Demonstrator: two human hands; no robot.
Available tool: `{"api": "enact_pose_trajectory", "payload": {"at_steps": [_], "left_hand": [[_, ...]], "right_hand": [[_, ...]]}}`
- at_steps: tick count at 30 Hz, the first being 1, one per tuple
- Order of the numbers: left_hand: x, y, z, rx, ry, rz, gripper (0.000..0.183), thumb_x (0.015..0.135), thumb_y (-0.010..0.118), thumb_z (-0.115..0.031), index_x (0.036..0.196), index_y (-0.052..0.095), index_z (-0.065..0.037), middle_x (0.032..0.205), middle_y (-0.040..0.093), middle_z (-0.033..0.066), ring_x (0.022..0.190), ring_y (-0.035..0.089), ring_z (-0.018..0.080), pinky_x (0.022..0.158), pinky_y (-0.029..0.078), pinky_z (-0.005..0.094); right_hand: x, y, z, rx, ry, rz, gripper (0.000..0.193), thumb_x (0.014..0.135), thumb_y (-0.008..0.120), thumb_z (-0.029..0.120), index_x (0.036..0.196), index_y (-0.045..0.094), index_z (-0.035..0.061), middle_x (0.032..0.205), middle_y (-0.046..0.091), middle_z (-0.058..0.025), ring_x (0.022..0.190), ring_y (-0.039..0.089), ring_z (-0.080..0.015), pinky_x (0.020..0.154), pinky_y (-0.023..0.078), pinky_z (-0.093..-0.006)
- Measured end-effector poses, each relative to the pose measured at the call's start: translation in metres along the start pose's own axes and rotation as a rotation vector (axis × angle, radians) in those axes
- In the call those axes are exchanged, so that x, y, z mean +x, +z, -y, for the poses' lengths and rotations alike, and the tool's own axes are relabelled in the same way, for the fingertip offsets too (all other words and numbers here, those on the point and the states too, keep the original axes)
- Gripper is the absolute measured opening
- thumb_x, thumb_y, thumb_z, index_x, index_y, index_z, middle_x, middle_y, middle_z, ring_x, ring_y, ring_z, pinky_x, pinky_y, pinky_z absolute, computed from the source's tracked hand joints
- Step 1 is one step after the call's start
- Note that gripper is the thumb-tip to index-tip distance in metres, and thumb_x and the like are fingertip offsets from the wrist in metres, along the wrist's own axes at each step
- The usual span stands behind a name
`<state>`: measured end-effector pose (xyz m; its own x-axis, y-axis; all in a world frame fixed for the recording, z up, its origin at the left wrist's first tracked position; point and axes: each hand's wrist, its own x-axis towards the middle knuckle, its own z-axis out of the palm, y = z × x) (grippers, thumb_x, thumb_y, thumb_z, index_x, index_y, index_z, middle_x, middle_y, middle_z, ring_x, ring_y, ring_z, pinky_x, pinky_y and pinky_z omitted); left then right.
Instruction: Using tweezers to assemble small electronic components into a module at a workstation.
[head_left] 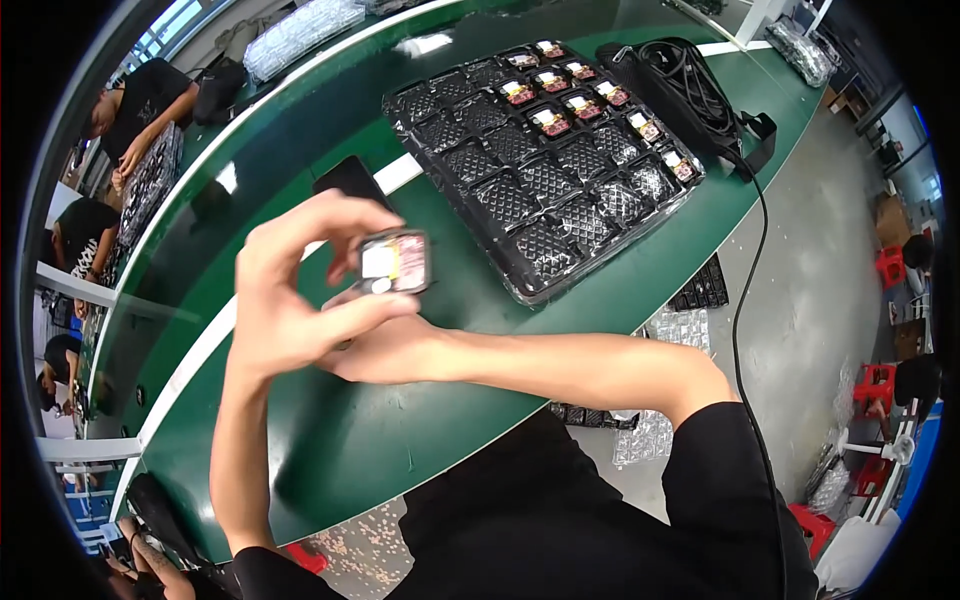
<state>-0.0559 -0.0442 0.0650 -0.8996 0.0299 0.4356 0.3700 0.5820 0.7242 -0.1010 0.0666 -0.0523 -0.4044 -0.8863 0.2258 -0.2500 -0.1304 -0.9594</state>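
My left hand (pixel 295 285) grips a small square dark-cased piece (pixel 398 262) between thumb and fingers, with its white, yellow and reddish printed side showing. Crossing in from the right, my right hand (pixel 385 350) lies close below the piece and partly behind the left hand. Its fingers are mostly hidden, so I cannot see whether they touch the piece. Beyond both hands, a black plastic tray (pixel 490 215) with square textured pockets rests on the green table (pixel 400 440). Several similar printed pieces (pixel 551 121) sit in its far and right pockets.
A flat black object (pixel 350 180) lies left of the tray. Behind the tray's right side is a black case (pixel 650 75) with coiled cable (pixel 700 90); a cable hangs past the table edge. People (pixel 140 115) work at the left. Red stools (pixel 875 385) stand at the right.
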Motion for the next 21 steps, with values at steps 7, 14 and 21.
{"api": "enact_pose_trajectory", "payload": {"at_steps": [7,14,21], "left_hand": [[0.161,0.094,0.014,0.164,0.374,0.291,0.046,0.088,0.093,-0.028,0.123,0.077,-0.003,0.105,0.072,0.0109,0.097,0.067,0.0262,0.088,0.054,0.0399],[0.212,0.139,0.042,0.324,0.404,0.494,0.05,0.099,0.082,-0.029,0.145,0.072,-0.01,0.137,0.068,0.0154,0.132,0.06,0.0353,0.116,0.048,0.0449],[0.15,0.062,0.055,0.324,0.424,0.153,0.019,0.105,0.072,-0.012,0.119,0.074,0.0,0.114,0.078,0.0131,0.11,0.074,0.0311,0.099,0.058,0.0431]], "right_hand": [[0.01,0.002,-0.007,0.115,-0.17,0.049,0.018,0.089,0.076,0.01,0.084,0.071,-0.0068,0.079,0.074,-0.0204,0.076,0.073,-0.0314,0.075,0.057,-0.046],[0.006,-0.006,-0.003,0.147,-0.331,-0.095,0.017,0.093,0.076,0.007,0.107,0.071,-0.0017,0.098,0.077,-0.0187,0.085,0.074,-0.0338,0.076,0.057,-0.0467],[0.012,0.001,0.005,-0.035,-0.237,0.056,0.017,0.088,0.072,0.009,0.088,0.076,-0.0082,0.078,0.073,-0.0235,0.071,0.075,-0.0373,0.073,0.059,-0.044]]}}
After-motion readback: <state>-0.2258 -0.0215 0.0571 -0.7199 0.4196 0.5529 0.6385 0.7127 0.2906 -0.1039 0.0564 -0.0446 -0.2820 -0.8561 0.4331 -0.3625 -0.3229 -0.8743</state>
